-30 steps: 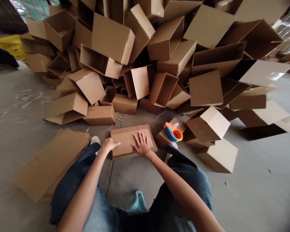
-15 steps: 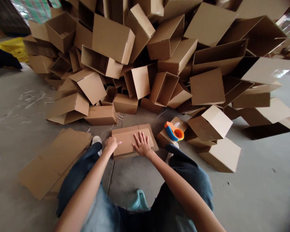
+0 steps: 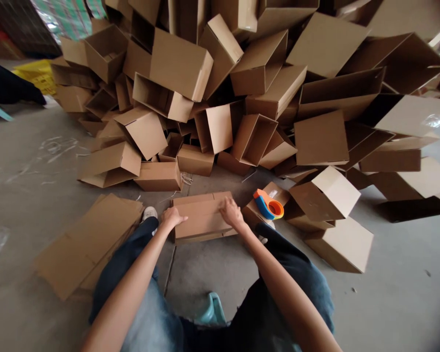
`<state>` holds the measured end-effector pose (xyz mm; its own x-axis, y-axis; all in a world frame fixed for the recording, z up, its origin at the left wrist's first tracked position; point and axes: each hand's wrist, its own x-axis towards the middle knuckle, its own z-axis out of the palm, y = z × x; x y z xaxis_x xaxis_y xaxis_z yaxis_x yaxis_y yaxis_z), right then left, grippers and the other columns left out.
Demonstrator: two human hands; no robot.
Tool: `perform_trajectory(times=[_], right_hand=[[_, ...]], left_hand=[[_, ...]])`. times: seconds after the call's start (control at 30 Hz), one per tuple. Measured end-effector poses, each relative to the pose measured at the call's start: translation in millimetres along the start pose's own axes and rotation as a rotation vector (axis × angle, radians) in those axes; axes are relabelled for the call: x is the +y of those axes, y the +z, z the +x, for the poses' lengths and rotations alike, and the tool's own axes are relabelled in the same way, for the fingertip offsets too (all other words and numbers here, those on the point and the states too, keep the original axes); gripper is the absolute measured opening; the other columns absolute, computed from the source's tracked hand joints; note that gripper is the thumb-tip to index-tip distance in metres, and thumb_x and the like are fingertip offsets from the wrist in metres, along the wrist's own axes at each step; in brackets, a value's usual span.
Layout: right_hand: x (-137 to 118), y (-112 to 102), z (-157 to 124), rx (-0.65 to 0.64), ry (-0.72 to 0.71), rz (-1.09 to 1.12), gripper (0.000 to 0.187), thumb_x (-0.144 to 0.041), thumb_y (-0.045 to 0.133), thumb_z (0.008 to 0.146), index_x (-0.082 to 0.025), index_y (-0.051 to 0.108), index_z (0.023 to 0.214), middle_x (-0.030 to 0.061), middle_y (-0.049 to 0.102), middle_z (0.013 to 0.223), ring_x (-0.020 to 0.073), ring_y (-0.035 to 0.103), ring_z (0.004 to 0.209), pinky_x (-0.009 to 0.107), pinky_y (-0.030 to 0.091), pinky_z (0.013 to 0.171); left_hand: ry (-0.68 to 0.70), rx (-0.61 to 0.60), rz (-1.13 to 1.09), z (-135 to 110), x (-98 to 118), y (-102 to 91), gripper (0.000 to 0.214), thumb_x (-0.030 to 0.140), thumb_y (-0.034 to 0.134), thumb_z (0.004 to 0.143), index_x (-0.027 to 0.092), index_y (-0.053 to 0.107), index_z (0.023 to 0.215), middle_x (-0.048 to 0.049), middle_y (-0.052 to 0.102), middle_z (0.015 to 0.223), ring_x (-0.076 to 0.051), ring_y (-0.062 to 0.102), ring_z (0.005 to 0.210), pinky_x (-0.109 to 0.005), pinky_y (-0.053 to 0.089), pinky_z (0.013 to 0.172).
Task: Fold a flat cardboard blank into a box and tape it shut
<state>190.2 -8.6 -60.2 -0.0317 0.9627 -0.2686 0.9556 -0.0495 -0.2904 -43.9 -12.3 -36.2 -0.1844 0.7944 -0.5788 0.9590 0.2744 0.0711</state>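
Note:
A small cardboard box (image 3: 201,215) lies on the floor between my feet, its flaps folded across the top. My left hand (image 3: 172,216) holds the box's left edge, with the fingers curled over the side and the thumb stretched along the top. At the right end, my right hand (image 3: 231,213) is closed over the flap edge, its fingertips partly hidden. An orange and blue tape dispenser (image 3: 269,205) rests on another small box (image 3: 254,213), just right of my right hand.
A big heap of open cardboard boxes (image 3: 183,63) rises in front. Flattened cardboard sheets (image 3: 91,239) lie to the left, and boxes (image 3: 339,244) stand at the right. Between my legs shows a light-blue plastic piece (image 3: 213,308). Another person's dark-clothed leg (image 3: 12,85) is at far left.
My right hand was spread flat on the box top; now its fingers are curled at the right end. The end flap there no longer sticks out. My left hand keeps its place.

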Motion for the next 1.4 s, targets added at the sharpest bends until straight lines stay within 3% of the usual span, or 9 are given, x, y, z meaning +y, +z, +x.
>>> perform_trajectory(times=[0.07,0.1,0.17,0.3,0.57,0.93,1.1,1.27,1.4], right_hand=[[9.2,-8.5,6.3,-0.080,0.176,0.068,0.053,-0.035,0.032,0.090,-0.003,0.036,0.132,0.0256,0.040,0.132,0.0302,0.040,0.122,0.042,0.036,0.092],[13.4,-10.4,8.8,-0.182,0.193,0.117,0.051,-0.036,0.028,0.091,-0.003,0.045,0.126,0.0245,0.048,0.126,0.0287,0.046,0.117,0.038,0.038,0.090],[19.9,-10.9,12.1,-0.262,0.188,0.153,0.052,-0.038,0.023,0.093,-0.006,0.058,0.113,0.0205,0.059,0.114,0.0251,0.054,0.108,0.030,0.041,0.086],[27.4,-7.9,13.5,-0.278,0.177,0.158,0.053,-0.047,0.028,0.090,-0.012,0.065,0.101,0.0135,0.066,0.104,0.0218,0.061,0.096,0.026,0.045,0.076],[32.2,-6.6,9.4,-0.256,0.192,0.149,0.052,-0.057,0.049,0.076,-0.012,0.065,0.096,0.0135,0.066,0.101,0.0236,0.063,0.091,0.024,0.045,0.067],[27.8,-5.1,12.4,-0.207,0.321,0.164,0.060,-0.061,0.060,0.065,-0.014,0.062,0.101,0.0155,0.062,0.108,0.0280,0.060,0.098,0.030,0.047,0.073],[23.1,-10.1,11.5,-0.216,0.359,0.136,0.067,-0.064,0.061,0.062,-0.014,0.059,0.107,0.0163,0.060,0.113,0.0301,0.057,0.104,0.033,0.047,0.078],[26.1,-11.0,12.3,-0.227,0.322,0.131,0.062,-0.064,0.060,0.063,-0.013,0.061,0.100,0.0156,0.062,0.107,0.0286,0.059,0.100,0.031,0.047,0.075],[34.6,-6.4,14.5,-0.221,0.249,0.159,0.054,-0.062,0.060,0.066,-0.014,0.064,0.091,0.0137,0.066,0.098,0.0254,0.063,0.091,0.027,0.047,0.070]], left_hand=[[0.010,0.026,0.002,0.1,-1.3,2.6,0.059,0.052,0.059,0.068,0.009,0.061,0.109,-0.0190,0.062,0.110,-0.029,0.058,0.104,-0.029,0.047,0.076],[0.011,0.038,0.003,0.1,-1.1,3.8,0.059,0.052,0.059,0.068,0.009,0.061,0.110,-0.0189,0.062,0.111,-0.029,0.057,0.104,-0.030,0.047,0.077],[0.002,0.049,-0.003,-0.1,0.4,6.2,0.059,0.051,0.059,0.068,0.010,0.060,0.110,-0.0184,0.061,0.113,-0.030,0.056,0.106,-0.031,0.046,0.079],[-0.004,0.034,-0.034,-1.3,2.4,9.4,0.059,0.048,0.060,0.068,0.013,0.057,0.115,-0.0167,0.060,0.116,-0.028,0.056,0.107,-0.029,0.046,0.080],[-0.011,0.047,-0.023,-0.2,4.6,11.8,0.056,0.048,0.060,0.070,0.010,0.060,0.110,-0.0179,0.060,0.115,-0.028,0.056,0.107,-0.027,0.046,0.080],[-0.052,0.062,0.008,11.8,6.6,4.0,0.061,0.056,0.069,0.057,0.016,0.064,0.103,-0.0157,0.062,0.112,-0.026,0.057,0.105,-0.025,0.046,0.077],[0.011,0.023,0.107,7.5,10.7,-2.8,0.058,0.055,0.067,0.062,0.012,0.064,0.102,-0.0178,0.061,0.112,-0.027,0.057,0.105,-0.025,0.047,0.074],[0.029,-0.010,0.117,8.5,12.2,-5.8,0.062,0.056,0.067,0.062,0.011,0.062,0.105,-0.0182,0.061,0.112,-0.026,0.057,0.105,-0.024,0.047,0.074],[0.019,-0.083,0.061,9.7,6.8,-8.5,0.068,0.058,0.067,0.060,0.011,0.059,0.109,-0.0161,0.067,0.099,-0.025,0.063,0.094,-0.024,0.047,0.072]])
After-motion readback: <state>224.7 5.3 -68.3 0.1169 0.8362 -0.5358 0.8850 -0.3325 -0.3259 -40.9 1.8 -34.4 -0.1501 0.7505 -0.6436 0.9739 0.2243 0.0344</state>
